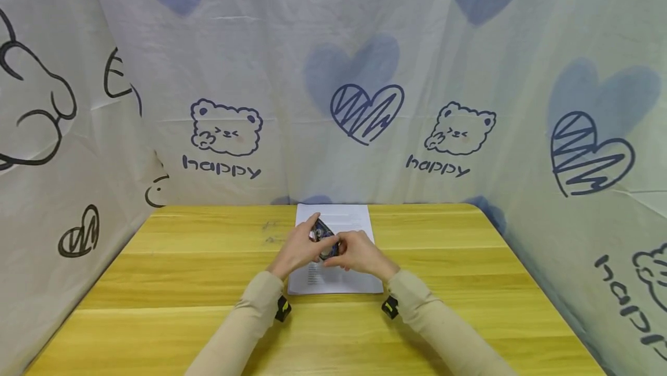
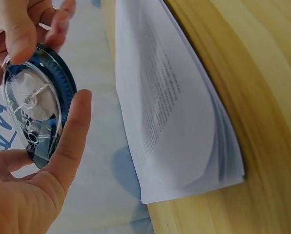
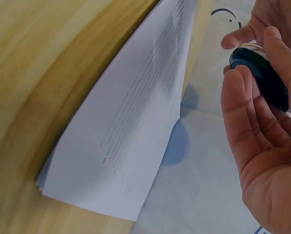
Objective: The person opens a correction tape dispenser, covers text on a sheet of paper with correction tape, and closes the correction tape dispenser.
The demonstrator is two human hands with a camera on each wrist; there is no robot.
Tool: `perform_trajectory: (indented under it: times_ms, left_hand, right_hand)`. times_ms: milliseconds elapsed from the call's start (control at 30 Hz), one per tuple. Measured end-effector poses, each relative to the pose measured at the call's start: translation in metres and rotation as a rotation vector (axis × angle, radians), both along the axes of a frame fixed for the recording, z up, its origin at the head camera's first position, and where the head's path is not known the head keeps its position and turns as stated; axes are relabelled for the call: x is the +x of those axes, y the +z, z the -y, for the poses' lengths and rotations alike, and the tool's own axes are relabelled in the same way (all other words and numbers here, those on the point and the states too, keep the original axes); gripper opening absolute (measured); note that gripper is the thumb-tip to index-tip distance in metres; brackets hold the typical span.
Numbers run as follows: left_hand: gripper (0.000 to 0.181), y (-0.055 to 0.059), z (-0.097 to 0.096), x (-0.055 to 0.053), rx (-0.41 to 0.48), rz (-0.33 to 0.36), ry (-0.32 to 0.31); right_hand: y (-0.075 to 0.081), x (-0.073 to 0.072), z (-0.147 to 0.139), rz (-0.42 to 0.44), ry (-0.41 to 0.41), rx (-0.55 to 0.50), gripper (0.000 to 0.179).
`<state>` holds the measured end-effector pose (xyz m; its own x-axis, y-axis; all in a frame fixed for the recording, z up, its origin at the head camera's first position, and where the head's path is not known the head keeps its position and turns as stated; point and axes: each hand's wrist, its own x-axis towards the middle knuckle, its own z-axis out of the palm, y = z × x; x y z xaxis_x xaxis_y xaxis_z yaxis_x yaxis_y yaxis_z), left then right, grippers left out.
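A correction tape (image 2: 33, 105) with a clear cover, dark blue back and white roll is held up over a stack of printed paper (image 1: 333, 283). My left hand (image 1: 298, 248) grips it from the left, index finger along its rim and thumb on the other side. From the right, my right hand (image 1: 362, 251) pinches its near end between thumb and fingers. In the right wrist view the dark back of the correction tape (image 3: 262, 80) faces the camera, partly hidden by the right hand's fingers (image 3: 238, 97).
Faint, see-through small items (image 1: 271, 232) lie left of the paper on the wood-grain table (image 1: 198, 283); their kind is unclear. A printed cloth (image 1: 292, 103) hangs behind and along both sides. Black devices (image 1: 389, 307) sit at both wrists.
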<state>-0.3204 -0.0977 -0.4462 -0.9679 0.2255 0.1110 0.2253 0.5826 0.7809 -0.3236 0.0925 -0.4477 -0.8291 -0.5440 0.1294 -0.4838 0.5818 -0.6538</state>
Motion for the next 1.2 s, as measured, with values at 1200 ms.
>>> perform_trajectory:
  times_ms: [1200]
  left_hand:
    - [0.059, -0.004, 0.070, -0.003, -0.321, -0.116, 0.055]
  right_hand:
    - [-0.003, -0.018, -0.039, -0.109, -0.148, 0.136, 0.012]
